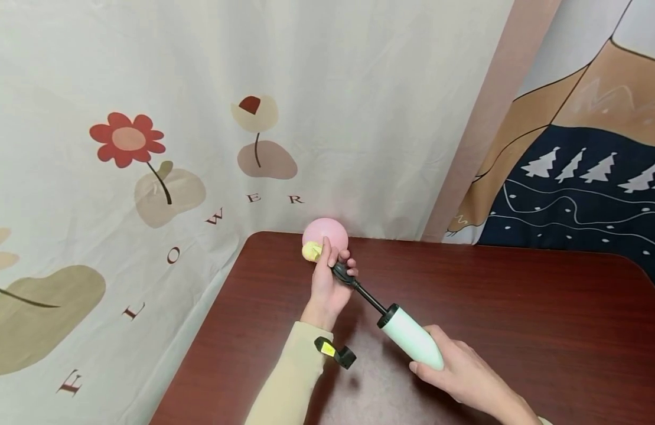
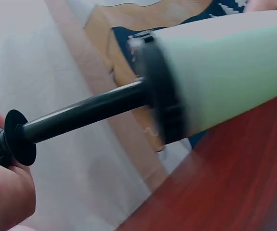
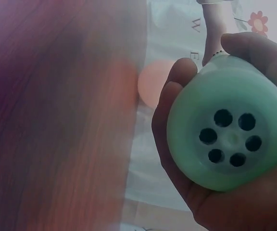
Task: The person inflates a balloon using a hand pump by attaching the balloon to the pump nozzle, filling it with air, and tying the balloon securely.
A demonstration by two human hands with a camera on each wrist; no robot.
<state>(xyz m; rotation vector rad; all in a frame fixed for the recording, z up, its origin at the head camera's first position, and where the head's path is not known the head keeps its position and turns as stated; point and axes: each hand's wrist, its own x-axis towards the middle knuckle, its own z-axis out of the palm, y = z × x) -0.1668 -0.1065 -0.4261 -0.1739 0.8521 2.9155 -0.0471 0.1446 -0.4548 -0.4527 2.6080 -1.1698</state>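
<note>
A hand balloon pump (image 1: 412,336) with a mint-green barrel and a black rod runs slantwise between both hands. My left hand (image 1: 329,289) grips its black end (image 1: 342,272), with the thumb on the far side near a small, crumpled yellow balloon (image 1: 311,251). How that balloon meets the nozzle is hidden by the fingers. Just beyond it shows a round pink balloon (image 1: 329,230). My right hand (image 1: 462,369) grips the barrel's rounded end, which shows a ring of several holes in the right wrist view. A length of black rod (image 2: 85,110) is drawn out of the barrel.
Below the hands spreads a dark red-brown table (image 1: 518,295). A pale curtain (image 1: 359,118) printed with flowers and letters hangs at its far and left edges. At the right hangs a dark-blue printed cloth (image 1: 582,200). A black strap device (image 1: 335,352) sits on my left wrist.
</note>
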